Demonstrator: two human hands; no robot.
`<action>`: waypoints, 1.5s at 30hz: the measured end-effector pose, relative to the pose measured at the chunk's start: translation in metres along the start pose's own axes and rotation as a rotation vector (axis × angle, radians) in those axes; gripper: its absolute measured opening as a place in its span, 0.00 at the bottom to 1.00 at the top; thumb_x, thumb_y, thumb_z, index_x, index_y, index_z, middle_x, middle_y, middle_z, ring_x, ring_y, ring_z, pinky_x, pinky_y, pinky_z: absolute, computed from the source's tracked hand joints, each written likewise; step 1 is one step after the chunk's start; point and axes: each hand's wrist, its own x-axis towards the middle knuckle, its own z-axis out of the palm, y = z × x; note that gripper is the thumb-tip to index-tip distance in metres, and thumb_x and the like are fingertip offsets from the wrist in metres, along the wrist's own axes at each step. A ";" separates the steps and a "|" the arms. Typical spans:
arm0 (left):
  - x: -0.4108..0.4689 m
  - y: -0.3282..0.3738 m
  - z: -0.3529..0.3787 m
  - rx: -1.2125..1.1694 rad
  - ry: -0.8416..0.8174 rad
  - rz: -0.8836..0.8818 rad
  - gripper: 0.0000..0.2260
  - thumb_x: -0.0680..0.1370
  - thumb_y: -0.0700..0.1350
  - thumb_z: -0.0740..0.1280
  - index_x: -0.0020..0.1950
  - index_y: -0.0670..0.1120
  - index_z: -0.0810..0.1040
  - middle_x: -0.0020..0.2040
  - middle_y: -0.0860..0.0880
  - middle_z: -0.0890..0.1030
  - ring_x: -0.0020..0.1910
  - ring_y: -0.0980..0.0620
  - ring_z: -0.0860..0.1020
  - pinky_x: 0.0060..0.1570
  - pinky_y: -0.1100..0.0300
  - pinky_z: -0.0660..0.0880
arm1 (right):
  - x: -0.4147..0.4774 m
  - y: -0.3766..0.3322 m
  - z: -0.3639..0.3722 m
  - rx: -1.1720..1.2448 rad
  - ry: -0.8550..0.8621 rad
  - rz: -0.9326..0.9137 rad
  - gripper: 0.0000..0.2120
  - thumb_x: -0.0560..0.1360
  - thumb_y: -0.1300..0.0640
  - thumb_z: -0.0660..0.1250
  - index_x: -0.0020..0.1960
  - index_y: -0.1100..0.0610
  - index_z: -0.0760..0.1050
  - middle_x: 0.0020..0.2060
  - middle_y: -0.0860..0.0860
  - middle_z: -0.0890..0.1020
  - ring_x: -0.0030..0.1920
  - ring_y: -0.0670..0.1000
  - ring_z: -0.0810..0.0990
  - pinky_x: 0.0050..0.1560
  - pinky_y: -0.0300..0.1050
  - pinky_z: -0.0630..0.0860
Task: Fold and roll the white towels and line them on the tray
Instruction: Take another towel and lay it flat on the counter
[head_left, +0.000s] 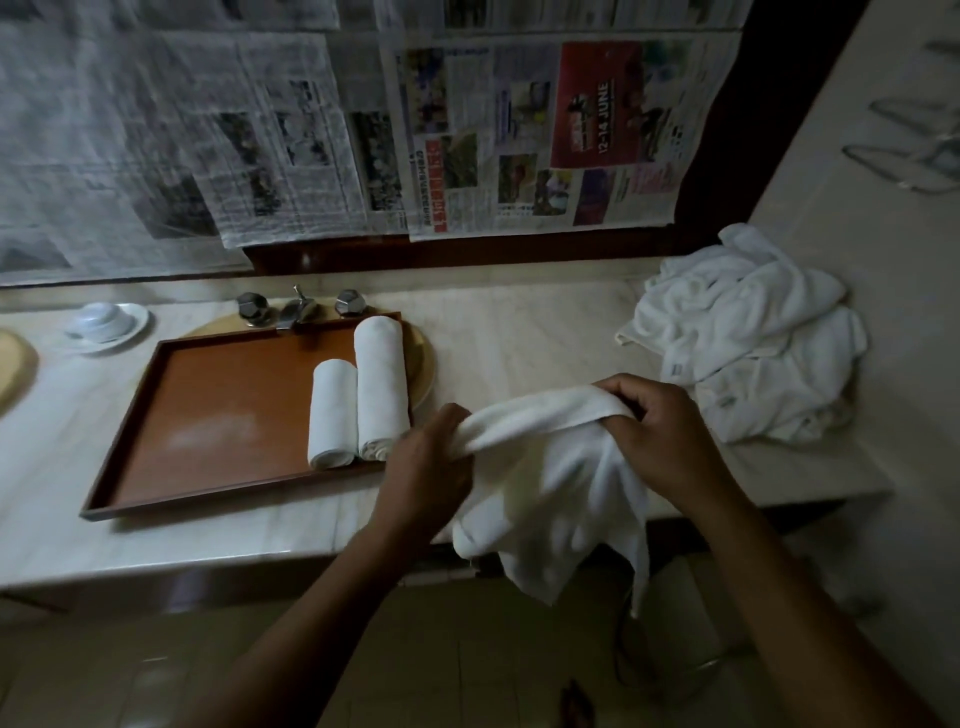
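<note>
A white towel (556, 478) hangs loose over the counter's front edge, held up by both hands. My left hand (431, 457) grips its left end just right of the tray. My right hand (660, 431) grips the other end, near the towel pile. On the brown tray (208, 415), two rolled white towels lie side by side along its right side: a shorter roll (332, 413) and a longer roll (380, 387). A heap of crumpled white towels (748, 332) sits at the counter's right end.
The tray sits over a sink with a tap and two knobs (301, 306) behind it. A white cup on a saucer (104, 322) stands far left. Newspaper sheets (467, 130) cover the surface behind the pale counter (519, 332). A side wall rises at the right.
</note>
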 end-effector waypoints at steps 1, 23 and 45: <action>-0.001 -0.006 -0.008 0.022 0.012 -0.038 0.09 0.78 0.38 0.70 0.56 0.50 0.78 0.47 0.51 0.83 0.43 0.54 0.81 0.39 0.56 0.80 | -0.002 0.002 -0.002 0.007 0.016 0.013 0.06 0.79 0.56 0.68 0.50 0.46 0.83 0.40 0.38 0.84 0.43 0.39 0.82 0.39 0.33 0.73; 0.042 0.043 -0.043 0.072 -0.273 0.056 0.07 0.77 0.54 0.74 0.45 0.53 0.82 0.39 0.54 0.82 0.36 0.59 0.80 0.35 0.66 0.76 | -0.024 -0.022 0.042 -0.098 0.152 -0.107 0.08 0.80 0.59 0.69 0.45 0.50 0.75 0.33 0.42 0.77 0.36 0.37 0.78 0.34 0.24 0.68; -0.010 -0.069 -0.084 0.077 -0.140 -0.098 0.05 0.78 0.53 0.73 0.45 0.54 0.86 0.37 0.57 0.84 0.34 0.59 0.81 0.33 0.63 0.75 | -0.012 0.063 0.004 -0.095 0.162 0.169 0.20 0.77 0.39 0.70 0.44 0.57 0.82 0.36 0.53 0.84 0.40 0.54 0.82 0.42 0.54 0.76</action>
